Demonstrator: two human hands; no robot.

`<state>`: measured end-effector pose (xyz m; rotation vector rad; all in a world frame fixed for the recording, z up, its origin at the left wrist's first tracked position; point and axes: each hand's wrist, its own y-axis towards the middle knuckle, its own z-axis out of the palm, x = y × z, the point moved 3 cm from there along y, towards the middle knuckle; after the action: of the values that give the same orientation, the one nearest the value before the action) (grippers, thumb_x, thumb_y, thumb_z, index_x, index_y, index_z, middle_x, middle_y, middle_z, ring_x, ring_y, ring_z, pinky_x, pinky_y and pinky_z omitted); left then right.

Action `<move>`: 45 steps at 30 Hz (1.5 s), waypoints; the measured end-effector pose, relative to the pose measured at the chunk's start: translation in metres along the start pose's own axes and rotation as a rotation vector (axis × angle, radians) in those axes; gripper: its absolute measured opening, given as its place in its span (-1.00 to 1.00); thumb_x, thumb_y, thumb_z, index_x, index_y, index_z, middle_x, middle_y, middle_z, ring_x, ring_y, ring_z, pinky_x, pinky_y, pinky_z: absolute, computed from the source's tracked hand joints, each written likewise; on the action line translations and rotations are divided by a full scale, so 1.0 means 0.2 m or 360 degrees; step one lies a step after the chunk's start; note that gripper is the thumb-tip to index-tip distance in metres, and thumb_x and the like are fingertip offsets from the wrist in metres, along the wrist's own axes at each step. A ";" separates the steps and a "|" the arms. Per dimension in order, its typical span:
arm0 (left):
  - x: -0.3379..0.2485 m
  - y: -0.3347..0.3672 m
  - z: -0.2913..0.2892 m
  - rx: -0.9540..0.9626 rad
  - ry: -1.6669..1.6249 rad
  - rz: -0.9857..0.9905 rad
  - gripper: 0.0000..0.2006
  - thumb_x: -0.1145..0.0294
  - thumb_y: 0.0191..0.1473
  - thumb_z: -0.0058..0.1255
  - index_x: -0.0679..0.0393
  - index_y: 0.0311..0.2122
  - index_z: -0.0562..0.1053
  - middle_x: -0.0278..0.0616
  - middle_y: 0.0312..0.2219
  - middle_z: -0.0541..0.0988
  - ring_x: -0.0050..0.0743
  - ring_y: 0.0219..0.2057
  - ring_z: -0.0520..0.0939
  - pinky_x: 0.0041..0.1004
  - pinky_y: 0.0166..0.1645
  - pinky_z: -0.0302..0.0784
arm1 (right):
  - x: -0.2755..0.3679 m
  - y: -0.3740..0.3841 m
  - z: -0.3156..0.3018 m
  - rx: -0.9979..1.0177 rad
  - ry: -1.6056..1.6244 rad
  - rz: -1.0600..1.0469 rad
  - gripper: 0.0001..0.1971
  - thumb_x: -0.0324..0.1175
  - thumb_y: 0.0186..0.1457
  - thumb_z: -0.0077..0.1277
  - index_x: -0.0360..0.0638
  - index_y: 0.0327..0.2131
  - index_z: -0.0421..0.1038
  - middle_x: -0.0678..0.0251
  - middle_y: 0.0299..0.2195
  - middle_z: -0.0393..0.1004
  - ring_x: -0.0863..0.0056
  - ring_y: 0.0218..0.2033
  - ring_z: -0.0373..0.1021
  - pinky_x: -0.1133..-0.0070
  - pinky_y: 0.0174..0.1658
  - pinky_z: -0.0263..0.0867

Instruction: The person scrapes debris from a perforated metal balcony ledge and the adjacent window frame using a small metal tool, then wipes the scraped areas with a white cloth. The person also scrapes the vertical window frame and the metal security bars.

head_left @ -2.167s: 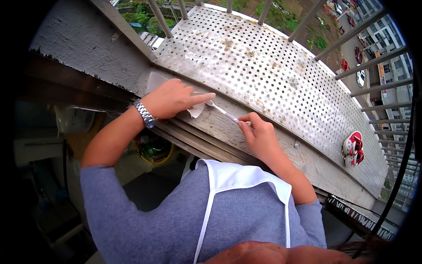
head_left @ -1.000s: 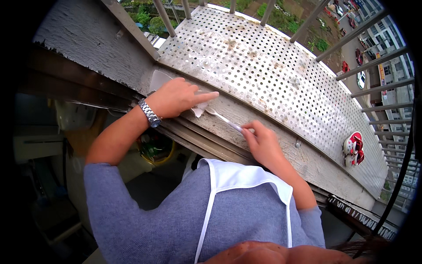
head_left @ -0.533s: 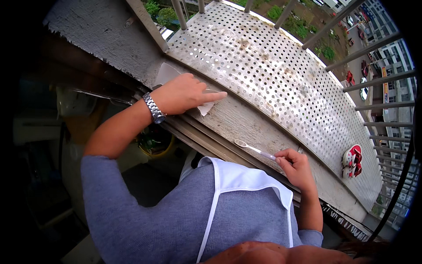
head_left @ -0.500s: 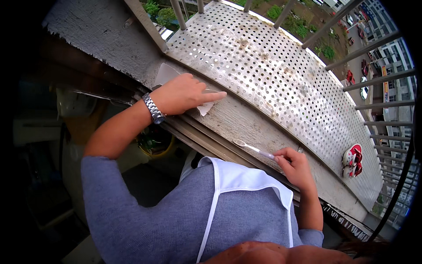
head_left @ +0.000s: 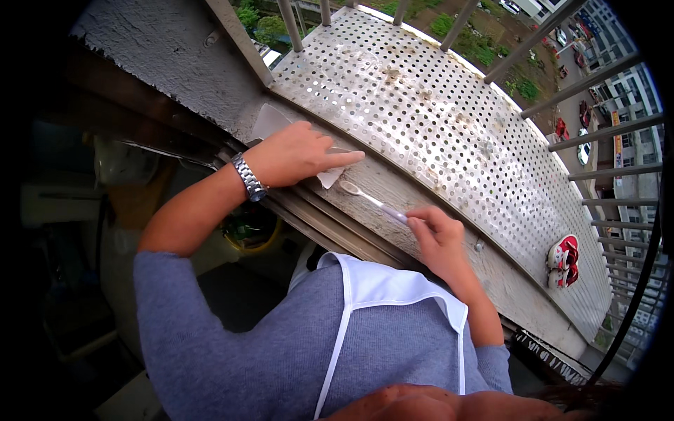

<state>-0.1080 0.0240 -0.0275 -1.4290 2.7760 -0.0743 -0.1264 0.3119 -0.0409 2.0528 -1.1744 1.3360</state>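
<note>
My right hand (head_left: pixel 437 237) pinches the handle of a white toothbrush (head_left: pixel 385 207). The brush head points left over the grey window sill (head_left: pixel 400 217), close to the edge of a thin, pale white sheet (head_left: pixel 270 121). My left hand (head_left: pixel 298 154), with a metal watch at its wrist, is closed over that sheet on the sill. Its index finger stretches out to the right while the other fingers curl under. The palm hides the middle of the sheet, and its material is hard to make out.
Beyond the sill lies a perforated metal shelf (head_left: pixel 421 105) bounded by metal bars (head_left: pixel 597 85). A pair of red and white shoes (head_left: pixel 563 261) stands on its right part. Window tracks (head_left: pixel 330 219) run along the near side, with a dark interior at left.
My right hand has moved left and away from my body along the sill, bringing the toothbrush head near the white sheet. My left hand has stayed almost in place.
</note>
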 end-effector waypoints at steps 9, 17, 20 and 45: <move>-0.01 -0.03 -0.01 -0.0004 0.0092 0.0047 -0.36 0.48 0.03 -0.08 -0.27 0.27 0.27 -0.34 -0.51 0.39 -0.39 -0.48 0.46 -0.38 -0.28 0.35 | 0.04 -0.04 0.00 0.0125 -0.0179 0.0003 -0.86 -0.34 0.12 0.14 -0.16 -0.28 0.53 0.11 -0.60 0.49 0.29 -0.61 0.46 0.45 -0.51 0.32; 0.04 -0.04 -0.03 0.0037 0.0064 0.0031 -0.32 0.48 0.07 -0.09 -0.32 0.31 0.19 -0.32 -0.50 0.46 -0.36 -0.48 0.51 -0.37 -0.29 0.39 | -0.05 0.06 0.04 -0.0067 -0.0304 -0.0122 -0.87 -0.34 0.13 0.13 -0.15 -0.27 0.53 0.12 -0.59 0.51 0.29 -0.61 0.48 0.44 -0.51 0.34; 0.07 -0.04 -0.02 0.0095 0.0070 -0.0021 -0.30 0.52 0.00 -0.08 -0.27 0.29 0.23 -0.31 -0.50 0.39 -0.36 -0.47 0.46 -0.38 -0.26 0.36 | -0.05 0.04 0.01 -0.0046 -0.0207 -0.0025 -0.86 -0.35 0.14 0.13 -0.17 -0.26 0.53 0.15 -0.61 0.50 0.38 -0.64 0.44 0.50 -0.51 0.33; 0.06 -0.04 0.00 0.0016 0.0076 -0.0022 -0.38 0.47 0.10 -0.11 -0.25 0.29 0.22 -0.32 -0.51 0.46 -0.37 -0.48 0.50 -0.37 -0.28 0.38 | -0.14 -0.07 -0.08 -0.0108 -0.0032 0.0354 -0.85 -0.35 0.22 0.03 -0.23 -0.24 0.48 0.40 -0.68 0.38 0.70 -0.66 0.23 0.61 -0.56 0.17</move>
<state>-0.1084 0.0102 -0.0265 -1.4636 2.7996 -0.1241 -0.1280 0.3429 -0.0580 1.9373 -1.4723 1.3560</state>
